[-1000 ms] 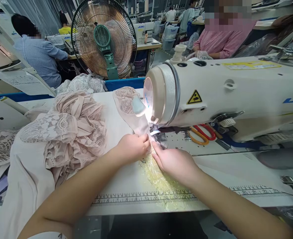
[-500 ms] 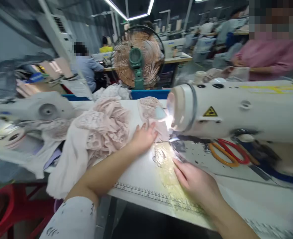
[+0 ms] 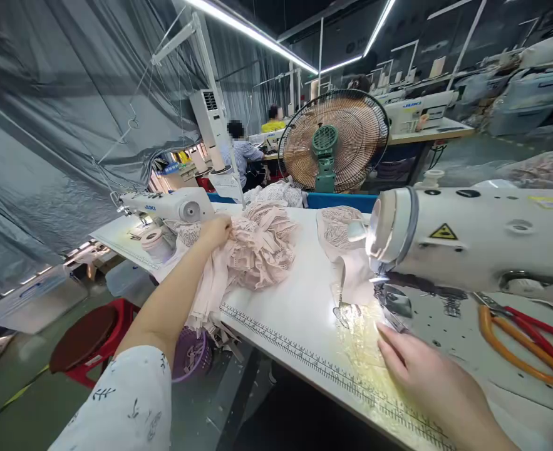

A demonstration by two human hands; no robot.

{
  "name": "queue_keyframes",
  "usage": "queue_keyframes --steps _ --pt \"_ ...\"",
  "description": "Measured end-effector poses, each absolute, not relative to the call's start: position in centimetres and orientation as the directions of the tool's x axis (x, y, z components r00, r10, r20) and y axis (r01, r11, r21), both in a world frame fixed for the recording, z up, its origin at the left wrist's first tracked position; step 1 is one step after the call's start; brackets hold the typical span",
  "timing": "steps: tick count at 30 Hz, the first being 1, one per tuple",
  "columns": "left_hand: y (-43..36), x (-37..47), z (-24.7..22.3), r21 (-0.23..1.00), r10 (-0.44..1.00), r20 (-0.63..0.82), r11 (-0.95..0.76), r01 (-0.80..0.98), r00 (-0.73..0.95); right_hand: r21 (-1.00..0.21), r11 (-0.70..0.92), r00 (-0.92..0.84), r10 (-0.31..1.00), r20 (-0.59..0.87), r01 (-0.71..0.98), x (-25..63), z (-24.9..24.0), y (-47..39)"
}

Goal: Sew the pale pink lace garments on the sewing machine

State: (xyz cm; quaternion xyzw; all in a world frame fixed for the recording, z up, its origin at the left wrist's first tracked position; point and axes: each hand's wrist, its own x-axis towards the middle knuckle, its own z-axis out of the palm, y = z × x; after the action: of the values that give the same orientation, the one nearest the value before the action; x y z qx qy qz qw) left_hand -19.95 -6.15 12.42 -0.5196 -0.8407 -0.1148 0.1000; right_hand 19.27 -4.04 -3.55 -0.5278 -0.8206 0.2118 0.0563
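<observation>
At the near right of the white sewing table (image 3: 280, 319), the right hand (image 3: 426, 369) lies low, its thumb and forefinger set narrowly apart at the edge of a yellowish, tape-covered patch (image 3: 358, 354); whether they pinch anything, I cannot tell. A printed ruler scale (image 3: 314, 357) runs along the table's front edge, passing over the patch's lower end. To the right of that hand lie scissors with orange and red handles (image 3: 486, 329). Just beyond the patch, a pale pink lace-trimmed fabric piece (image 3: 357, 275) reaches to the needle area of the JUKI sewing machine (image 3: 483, 219), whose lamp lights it; its lace end lies flat farther back. Well to the left, past a white leaf-printed sleeve (image 3: 130, 401), the left hand (image 3: 216, 230) rests at the side of a crumpled heap of pink lace garments (image 3: 262, 250), fingers curled in; how much cloth they hold is hidden. Below stand a purple basket (image 3: 191, 357) and a red stool (image 3: 83, 338). Farther back come a second JUKI machine (image 3: 175, 203), white lace cloth (image 3: 276, 194), a large fan (image 3: 324, 141) and a person in a striped shirt (image 3: 242, 156).
</observation>
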Motion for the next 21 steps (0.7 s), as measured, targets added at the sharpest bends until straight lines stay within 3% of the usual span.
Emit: queue_keyframes --steps 5,7,8,11,13,17,19,21 --pt "-8.3 -17.0 13.7 0.309 0.842 0.397 0.252 0.917 -0.365 -0.506 0.393 -0.438 0.898 0.034 0.768 19.5 -3.5 -4.3" --pt "-9.9 -13.7 13.4 0.401 0.867 0.396 0.132 0.907 -0.301 -0.62 0.392 -0.454 0.889 0.065 0.68 19.3 -3.1 -5.7" --pt "-10.8 -11.7 12.9 0.52 0.887 0.388 0.014 0.854 -0.25 -0.692 0.385 -0.483 0.874 0.059 0.611 19.0 -2.9 -6.7" --pt "-13.7 -5.7 10.0 0.706 0.963 0.264 -0.16 0.69 -0.047 -0.895 0.302 -0.615 0.788 0.04 0.329 18.0 -2.6 -10.9" --pt "-15.2 -2.2 7.3 0.736 0.982 0.165 -0.187 0.65 0.095 -0.966 0.173 -0.66 0.752 0.004 0.191 17.4 -2.9 -13.7" --pt "-17.4 1.5 2.4 0.844 0.972 -0.02 -0.109 0.524 0.234 -0.953 -0.077 -0.614 0.75 -0.248 0.291 17.6 -4.2 -17.4" --pt "-18.5 1.3 0.9 0.937 0.967 -0.069 -0.022 0.348 0.246 -0.951 -0.154 -0.563 0.777 -0.283 0.267 18.4 -4.9 -18.1" --pt "-19.5 -0.2 0.3 0.984 0.923 -0.15 0.106 0.141 0.354 -0.953 -0.275 -0.519 0.8 -0.302 0.131 19.4 -5.3 -18.6"
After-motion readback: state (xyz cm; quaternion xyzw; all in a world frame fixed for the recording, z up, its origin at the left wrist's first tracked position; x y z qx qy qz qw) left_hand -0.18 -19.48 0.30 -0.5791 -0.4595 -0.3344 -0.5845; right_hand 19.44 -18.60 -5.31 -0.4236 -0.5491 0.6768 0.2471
